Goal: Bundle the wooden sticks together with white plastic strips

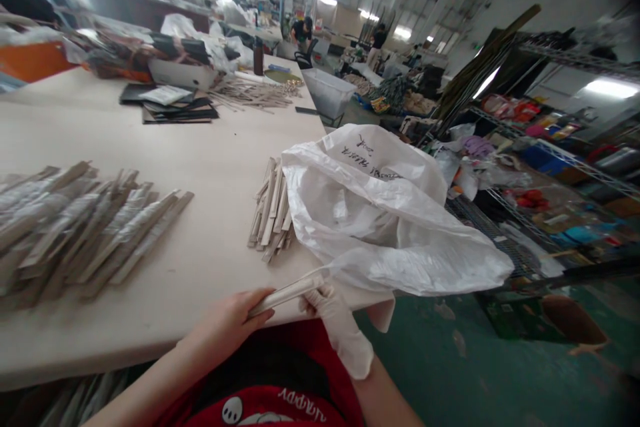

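Close to the table's front edge, a short bundle of flat beige strips (285, 295) is stretched between my two hands. My bare left hand (245, 313) is closed around its left end. My right hand (327, 313), in a white glove, pinches the right end. A thin whitish strand seems to run from that end toward the big white plastic bag (400, 257). Loose beige strips (273, 210) lie just beyond, partly under the bag. On the left a large pile of similar bundles (95, 233) rests on the table, several wrapped round the middle with white.
The pale table (215, 240) ends at my body and on the right. Farther back are dark flat sheets (173, 107), more thin strips (255, 92) and a dark bottle (258, 57). A translucent bin (327, 93) stands beyond the table; wire shelving (565, 153) is at right.
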Tool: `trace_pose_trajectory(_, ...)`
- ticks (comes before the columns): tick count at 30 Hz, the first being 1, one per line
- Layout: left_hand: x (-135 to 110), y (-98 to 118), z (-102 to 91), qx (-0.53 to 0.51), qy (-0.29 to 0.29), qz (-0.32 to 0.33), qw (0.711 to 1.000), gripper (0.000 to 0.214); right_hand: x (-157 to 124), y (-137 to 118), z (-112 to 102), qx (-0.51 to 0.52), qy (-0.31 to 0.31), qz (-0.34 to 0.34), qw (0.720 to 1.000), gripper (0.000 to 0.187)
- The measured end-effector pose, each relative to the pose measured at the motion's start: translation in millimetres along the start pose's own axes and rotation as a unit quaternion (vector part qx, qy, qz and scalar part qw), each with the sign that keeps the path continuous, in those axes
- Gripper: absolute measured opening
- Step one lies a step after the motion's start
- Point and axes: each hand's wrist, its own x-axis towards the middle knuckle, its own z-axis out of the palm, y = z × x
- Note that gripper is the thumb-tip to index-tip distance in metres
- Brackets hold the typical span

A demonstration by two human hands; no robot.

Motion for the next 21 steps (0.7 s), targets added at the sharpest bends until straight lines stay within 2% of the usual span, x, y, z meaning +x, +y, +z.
trace_pose_trajectory(3, 1, 0, 6.9, -0.053, -0.014, 0.011, 0.998, 0.04, -7, 5, 14, -0.026, -0.034, 0.002, 0.999, 0.039)
trace_pose_trajectory(6, -2, -6, 11.8, -0.11, -0.043, -0.031, 0.993, 0.047, -11, 7, 19, -0.031, 0.009, -0.023, 0.999, 0.041)
trace_pose_trajectory(8, -3, -9, 15.5, -0.134, -0.014, -0.03, 0.99, 0.049, -13, 6, 24, -0.046, 0.005, -0.035, 0.998, 0.04)
trace_pose_trajectory(11, -1, -8, 20.1, -0.178, 0.057, 0.003, 0.982, 0.051, -18, 4, 33, -0.074, -0.06, -0.05, 0.994, 0.038)
trace_pose_trajectory(13, -1, -7, 19.5, -0.183, 0.071, 0.018, 0.98, 0.048, -21, -1, 33, -0.087, -0.108, -0.053, 0.989, 0.039)
trace_pose_trajectory(14, -2, -8, 18.1, -0.165, 0.072, 0.018, 0.983, 0.044, -21, -4, 31, -0.081, -0.112, -0.053, 0.989, 0.041)
trace_pose_trajectory(16, -5, -9, 14.4, -0.104, 0.071, 0.008, 0.992, 0.035, -20, -10, 27, -0.054, -0.073, -0.064, 0.994, 0.048)
trace_pose_trajectory(18, -6, -9, 12.5, -0.06, 0.08, -0.006, 0.995, 0.031, -17, -12, 28, -0.012, 0.014, -0.089, 0.996, 0.057)
trace_pose_trajectory(19, -6, -8, 12.7, -0.052, 0.09, -0.01, 0.995, 0.031, -15, -11, 31, 0.0, 0.038, -0.094, 0.995, 0.06)
trace_pose_trajectory(21, -6, -5, 14.1, -0.064, 0.109, 0.003, 0.992, 0.032, -12, -6, 40, -0.009, 0.022, -0.07, 0.997, 0.063)
